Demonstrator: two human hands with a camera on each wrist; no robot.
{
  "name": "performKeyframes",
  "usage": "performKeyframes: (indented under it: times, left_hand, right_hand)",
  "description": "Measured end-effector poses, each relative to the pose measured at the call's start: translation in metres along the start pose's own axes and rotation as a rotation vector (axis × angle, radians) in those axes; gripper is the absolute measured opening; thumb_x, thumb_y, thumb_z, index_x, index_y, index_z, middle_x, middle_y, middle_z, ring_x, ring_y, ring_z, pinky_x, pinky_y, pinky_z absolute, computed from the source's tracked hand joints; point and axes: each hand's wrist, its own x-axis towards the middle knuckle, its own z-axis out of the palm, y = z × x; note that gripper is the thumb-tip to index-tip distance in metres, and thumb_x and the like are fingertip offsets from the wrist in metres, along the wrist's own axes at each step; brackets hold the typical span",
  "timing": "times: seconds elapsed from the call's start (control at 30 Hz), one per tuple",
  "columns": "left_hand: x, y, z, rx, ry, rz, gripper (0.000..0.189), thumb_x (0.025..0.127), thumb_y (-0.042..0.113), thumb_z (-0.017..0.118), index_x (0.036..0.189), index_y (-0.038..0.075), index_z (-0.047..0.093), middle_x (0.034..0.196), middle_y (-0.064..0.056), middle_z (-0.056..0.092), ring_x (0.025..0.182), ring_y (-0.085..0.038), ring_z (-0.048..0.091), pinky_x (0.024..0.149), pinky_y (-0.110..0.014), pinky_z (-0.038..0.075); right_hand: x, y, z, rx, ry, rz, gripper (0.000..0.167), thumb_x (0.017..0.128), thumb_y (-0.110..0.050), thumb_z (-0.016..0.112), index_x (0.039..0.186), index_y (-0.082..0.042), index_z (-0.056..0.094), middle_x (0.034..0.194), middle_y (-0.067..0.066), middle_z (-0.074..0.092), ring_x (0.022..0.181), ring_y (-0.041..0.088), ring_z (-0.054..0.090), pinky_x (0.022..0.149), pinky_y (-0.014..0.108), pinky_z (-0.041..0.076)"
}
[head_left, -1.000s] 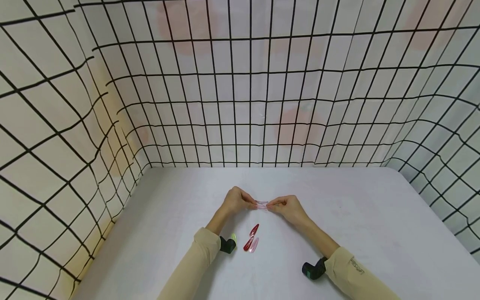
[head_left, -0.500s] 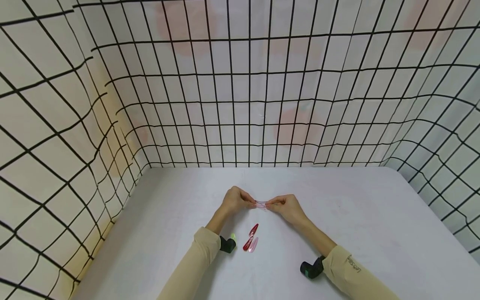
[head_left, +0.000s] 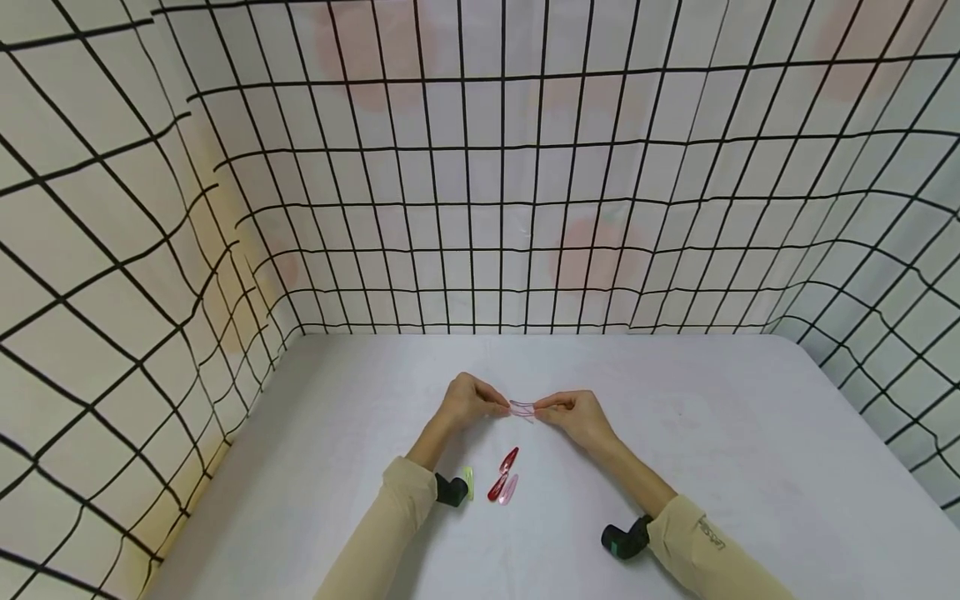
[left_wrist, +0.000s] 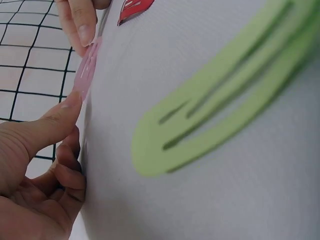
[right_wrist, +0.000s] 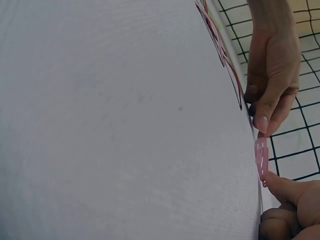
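Note:
A pink snap hair clip (head_left: 522,409) is held between both hands above the white table. My left hand (head_left: 468,400) pinches one end between thumb and fingertips, and my right hand (head_left: 576,414) pinches the other. In the left wrist view, the clip (left_wrist: 87,70) shows slots along its length, with the left thumb at its lower end. The right wrist view has the same clip (right_wrist: 261,155) stretched between the two hands. Two red hair clips (head_left: 503,475), another pink clip (head_left: 508,489) and a green clip (head_left: 469,482) lie on the table nearer the body.
Black wrist cameras (head_left: 452,490) sit at both sleeve cuffs, the left one close to the green clip. The white table (head_left: 720,450) spreads out around the hands. Black grid netting (head_left: 480,183) over pale cloth stands at the back and both sides.
My left hand has shifted slightly left, showing more of the pink clip's near end and of the green clip. The right hand stays nearly where it was.

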Motion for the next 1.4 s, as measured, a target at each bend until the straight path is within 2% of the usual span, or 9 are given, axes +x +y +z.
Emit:
performKeyframes:
  times: [0.17,0.3,0.57,0.7,0.77,0.87,0.97,1.07,1.4]
  left_hand:
    - [-0.009,0.001,-0.006,-0.024,-0.014,-0.030,0.007,0.082,0.010,0.087,0.086,0.005,0.084,0.088,-0.009,0.081,0.072,-0.005,0.054,0.062,-0.019,0.041]
    - [-0.019,-0.001,-0.011,-0.041,-0.047,-0.017,0.006,0.083,0.008,0.086,0.088,0.005,0.084,0.088,-0.009,0.081,0.071,-0.005,0.052,0.061,-0.019,0.040]
    - [-0.048,-0.005,-0.019,-0.087,-0.117,0.002,0.008,0.083,0.005,0.085,0.090,0.002,0.083,0.088,-0.011,0.081,0.070,-0.004,0.053,0.061,-0.020,0.040]
    - [-0.061,-0.009,-0.020,-0.101,-0.135,-0.018,0.008,0.083,0.006,0.086,0.090,0.004,0.084,0.087,-0.010,0.081,0.069,-0.005,0.055,0.062,-0.020,0.040]
    - [-0.065,-0.010,-0.020,-0.107,-0.140,-0.022,0.009,0.082,0.007,0.086,0.090,0.004,0.084,0.088,-0.010,0.081,0.068,-0.005,0.054,0.062,-0.020,0.039]
    - [-0.070,-0.010,-0.019,-0.114,-0.141,-0.004,0.010,0.081,0.006,0.086,0.090,0.003,0.083,0.087,-0.011,0.081,0.066,-0.006,0.051,0.059,-0.020,0.038]
    - [-0.072,-0.008,-0.016,-0.107,-0.134,0.025,0.011,0.080,0.004,0.087,0.090,0.001,0.083,0.084,-0.013,0.080,0.063,-0.006,0.047,0.056,-0.019,0.035]
    - [-0.073,-0.007,-0.013,-0.089,-0.133,0.046,0.012,0.078,0.002,0.088,0.089,0.000,0.083,0.083,-0.014,0.080,0.061,-0.006,0.047,0.054,-0.018,0.035]
    - [-0.073,-0.004,-0.007,-0.070,-0.143,0.018,0.016,0.074,0.001,0.091,0.088,0.001,0.083,0.073,-0.012,0.075,0.060,-0.005,0.053,0.054,-0.019,0.038]
  right_hand:
    - [-0.006,-0.003,-0.003,0.015,0.005,0.008,0.018,0.091,-0.016,0.080,0.104,-0.003,0.081,0.061,-0.010,0.051,0.068,0.009,0.040,0.063,0.025,0.033]
    - [-0.013,-0.005,-0.006,0.033,-0.011,0.030,0.021,0.090,-0.019,0.081,0.105,-0.004,0.081,0.066,-0.010,0.056,0.073,0.010,0.042,0.064,0.026,0.034]
    - [-0.032,-0.007,-0.002,0.037,-0.120,0.032,0.026,0.089,-0.025,0.083,0.109,-0.009,0.082,0.080,-0.006,0.072,0.081,0.010,0.048,0.068,0.024,0.037]
    - [-0.040,-0.008,0.003,0.036,-0.183,0.001,0.027,0.089,-0.024,0.082,0.110,-0.008,0.081,0.079,-0.002,0.075,0.075,0.008,0.050,0.067,0.022,0.040]
    - [-0.042,-0.008,0.006,0.037,-0.214,-0.027,0.027,0.089,-0.022,0.082,0.111,-0.007,0.080,0.072,-0.004,0.070,0.070,0.006,0.049,0.064,0.021,0.040]
    - [-0.044,-0.007,0.010,0.031,-0.253,-0.070,0.027,0.088,-0.018,0.082,0.112,-0.005,0.080,0.061,-0.007,0.051,0.061,0.005,0.041,0.057,0.020,0.035]
    - [-0.044,-0.007,0.014,0.011,-0.269,-0.106,0.027,0.087,-0.015,0.083,0.111,-0.004,0.080,0.058,-0.007,0.039,0.056,0.005,0.035,0.052,0.020,0.029]
    - [-0.043,-0.007,0.016,-0.013,-0.273,-0.118,0.025,0.085,-0.013,0.084,0.109,-0.005,0.081,0.057,-0.006,0.035,0.054,0.006,0.031,0.051,0.021,0.025]
    - [-0.041,-0.013,0.018,-0.068,-0.287,-0.144,0.017,0.086,-0.012,0.083,0.102,-0.005,0.082,0.054,-0.007,0.036,0.052,0.005,0.030,0.050,0.020,0.025]
